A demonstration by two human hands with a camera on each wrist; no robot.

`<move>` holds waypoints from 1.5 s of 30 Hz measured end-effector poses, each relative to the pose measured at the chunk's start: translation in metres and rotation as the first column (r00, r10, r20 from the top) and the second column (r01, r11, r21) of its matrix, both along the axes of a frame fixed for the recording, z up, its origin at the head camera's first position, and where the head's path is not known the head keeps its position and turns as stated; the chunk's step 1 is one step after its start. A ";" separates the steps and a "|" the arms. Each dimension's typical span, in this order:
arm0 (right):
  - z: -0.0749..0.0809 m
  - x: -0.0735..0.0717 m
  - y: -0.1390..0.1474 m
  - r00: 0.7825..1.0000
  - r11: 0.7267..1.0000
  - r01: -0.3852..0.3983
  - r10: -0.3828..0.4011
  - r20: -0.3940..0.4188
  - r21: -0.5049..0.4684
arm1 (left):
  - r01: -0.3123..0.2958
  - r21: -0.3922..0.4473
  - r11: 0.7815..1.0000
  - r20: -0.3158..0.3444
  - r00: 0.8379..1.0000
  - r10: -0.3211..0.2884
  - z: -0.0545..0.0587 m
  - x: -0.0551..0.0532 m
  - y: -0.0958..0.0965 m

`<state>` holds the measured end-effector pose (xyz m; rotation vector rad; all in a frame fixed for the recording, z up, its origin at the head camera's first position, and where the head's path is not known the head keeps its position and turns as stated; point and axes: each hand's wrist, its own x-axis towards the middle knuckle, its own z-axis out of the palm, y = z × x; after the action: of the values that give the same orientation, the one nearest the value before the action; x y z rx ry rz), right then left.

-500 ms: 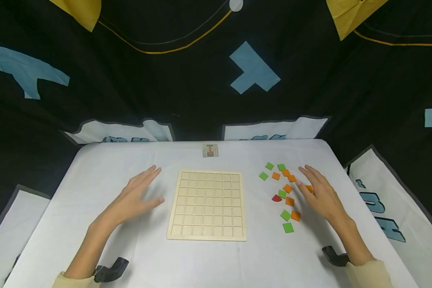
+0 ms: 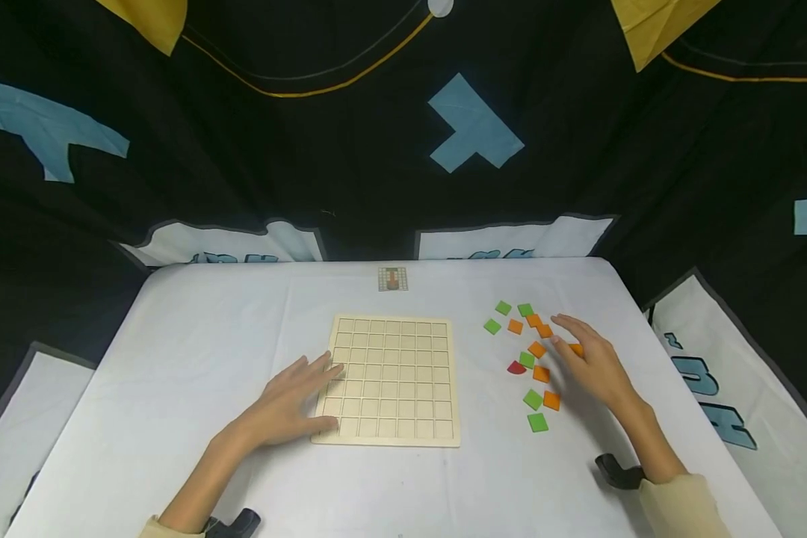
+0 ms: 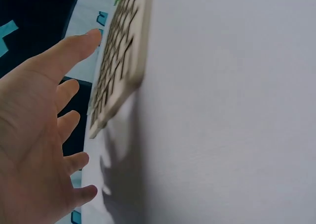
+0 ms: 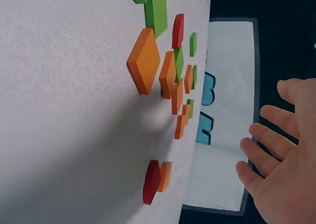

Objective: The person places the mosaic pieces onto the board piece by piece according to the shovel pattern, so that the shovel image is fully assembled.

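My left hand (image 2: 285, 403) is over the left edge of a pale wooden grid board (image 2: 397, 381), fingers spread and holding nothing. In the left wrist view, its thumb and fingertips overlap the side of the board (image 3: 123, 61). My right hand (image 2: 597, 366) hovers with loosely extended fingers just right of the scattered tiles, also holding nothing. Those tiles are several orange squares (image 2: 541, 373), several green squares (image 2: 538, 423) and a red rounded wedge (image 2: 516, 368). The right wrist view shows another red piece (image 4: 152, 182) beside an orange tile (image 4: 166, 176), mostly hidden by the hand in the head view.
A small printed card (image 2: 393, 279) with a grid and a red figure lies behind the board. White cloth covers the table (image 2: 195, 329). Dark curtain (image 2: 350, 164) hangs behind its back edge, with lettered white panels (image 2: 719, 388) at the sides.
My left hand has moved right and toward me, from beside the board to over its left edge. The right hand has shifted slightly left. Board and tiles keep their places.
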<state>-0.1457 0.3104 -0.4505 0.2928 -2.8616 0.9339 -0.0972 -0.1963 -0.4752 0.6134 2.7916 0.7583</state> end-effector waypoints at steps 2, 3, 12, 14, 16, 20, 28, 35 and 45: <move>-0.001 -0.002 0.000 1.000 1.000 -0.002 0.002 0.006 -0.003 | 0.001 0.000 1.000 0.004 1.000 -0.001 -0.003 0.001 0.001; -0.001 -0.003 -0.001 1.000 1.000 -0.003 0.003 0.007 -0.003 | 0.001 -0.004 1.000 0.003 1.000 -0.001 -0.005 0.002 0.001; -0.004 -0.011 -0.006 0.999 0.999 -0.032 0.032 -0.002 -0.030 | 0.005 -0.062 0.998 -0.020 1.000 -0.006 -0.011 0.003 0.004; -0.005 -0.014 -0.008 0.999 0.998 -0.038 0.039 0.004 -0.049 | 0.010 -0.081 0.997 -0.017 1.000 -0.012 -0.011 0.003 0.005; -0.006 -0.017 -0.011 0.999 0.997 -0.043 0.044 0.017 -0.065 | 0.015 -0.090 0.996 -0.013 1.000 -0.016 -0.011 0.002 0.005; -0.009 -0.025 -0.015 0.997 0.996 -0.036 0.042 0.063 -0.086 | 0.024 -0.091 0.996 -0.001 1.000 -0.024 -0.011 0.001 0.003; -0.018 -0.043 -0.027 0.993 0.992 -0.061 0.071 0.093 -0.109 | 0.024 -0.101 0.995 -0.028 0.999 -0.027 -0.016 0.000 -0.002; -0.027 -0.058 -0.042 0.990 0.989 -0.114 0.120 0.070 -0.091 | 0.011 -0.107 0.994 -0.047 0.999 -0.016 -0.012 0.003 -0.004; -0.036 -0.068 -0.058 0.988 0.997 -0.082 0.082 0.134 -0.007 | -0.006 -0.101 0.995 -0.040 0.999 0.002 -0.015 0.005 0.000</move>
<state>-0.2134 0.2526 -0.4865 0.3634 -2.9909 1.0071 -0.0926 -0.1967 -0.4904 0.6115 2.8475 0.6080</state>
